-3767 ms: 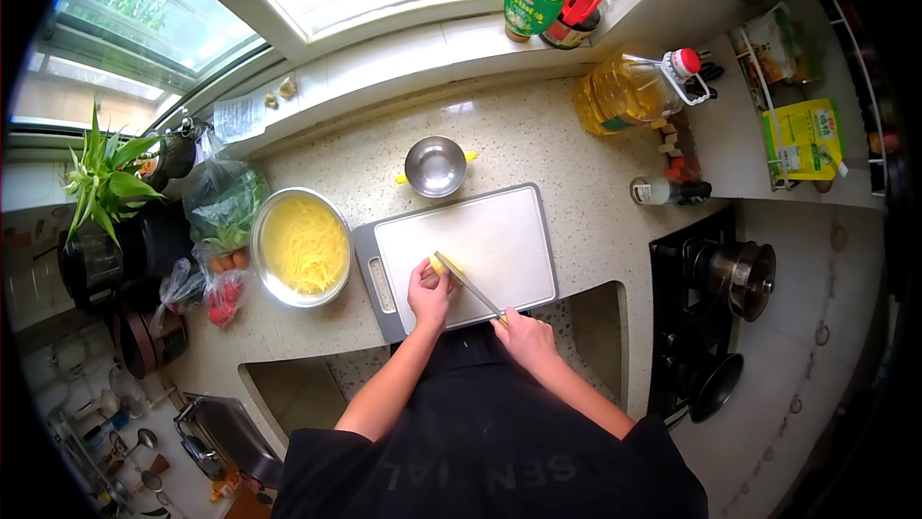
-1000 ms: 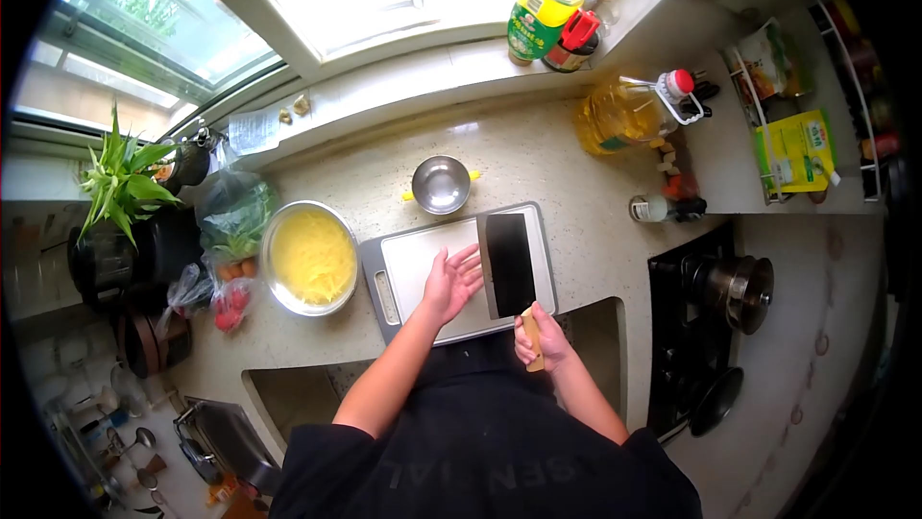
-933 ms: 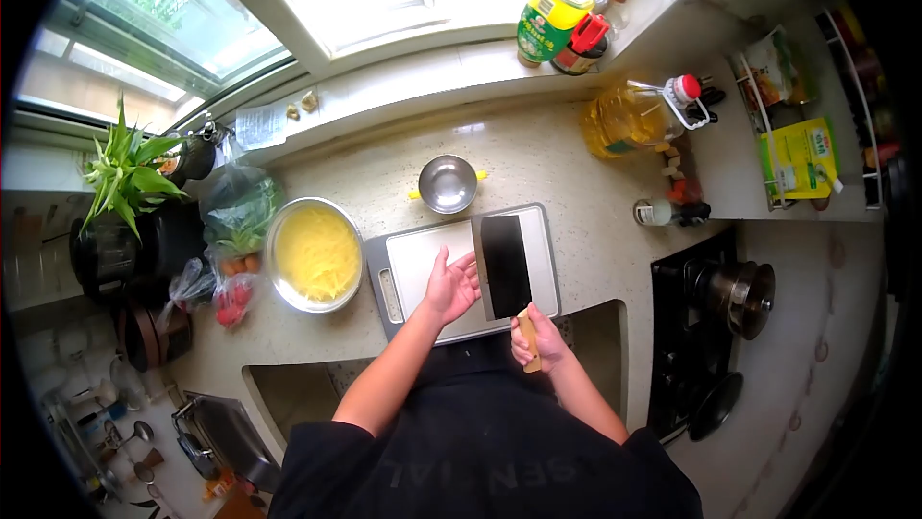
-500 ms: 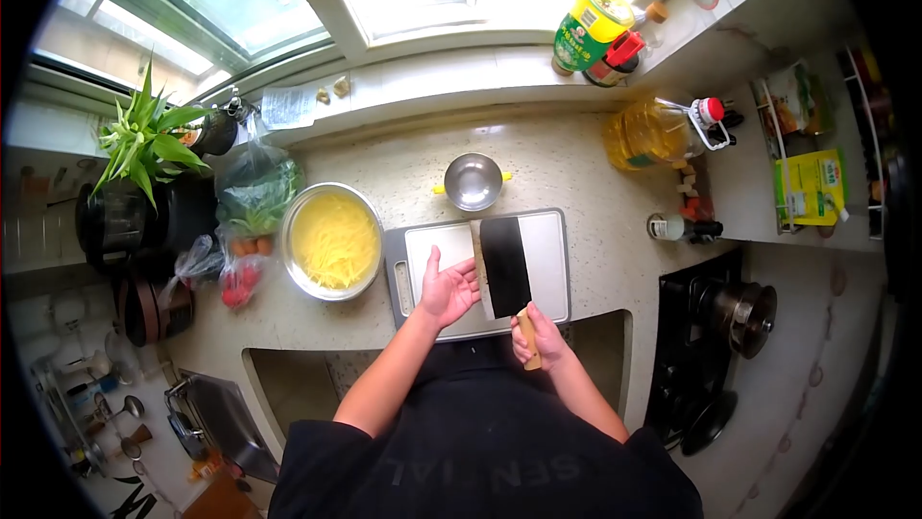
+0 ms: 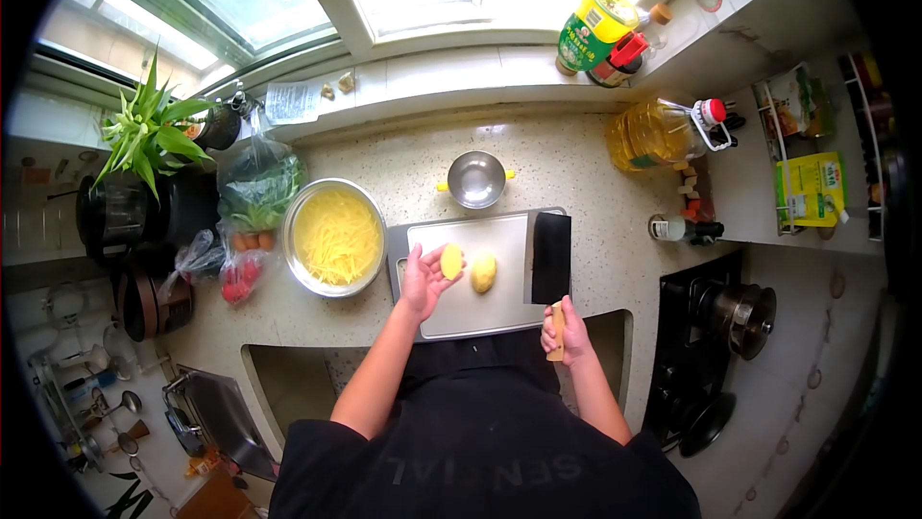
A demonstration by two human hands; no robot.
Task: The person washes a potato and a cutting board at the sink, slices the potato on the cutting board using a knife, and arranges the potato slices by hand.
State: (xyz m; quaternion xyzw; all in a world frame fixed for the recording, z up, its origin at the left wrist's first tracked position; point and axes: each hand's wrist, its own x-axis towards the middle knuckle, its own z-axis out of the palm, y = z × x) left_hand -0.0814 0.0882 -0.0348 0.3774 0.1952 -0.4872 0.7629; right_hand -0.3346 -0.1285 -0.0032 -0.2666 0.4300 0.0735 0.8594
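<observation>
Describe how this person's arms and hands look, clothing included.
The left hand and right hand are ungloved, the forearms bare, with no watch or bracelet visible. Short black sleeves belong to a black top with faint grey lettering across it.

1. Bare left hand [image 5: 424, 284], fingers spread, is at a pale-yellow oval potato slice [image 5: 451, 262] above the grey-edged white cutting board [image 5: 471, 317].
2. Bare right hand [image 5: 567, 332] grips a wooden-handled, black-bladed cleaver [image 5: 551, 258] over the board's right edge.
3. Rounded yellow potato piece [image 5: 483, 273] lies mid-board.
</observation>
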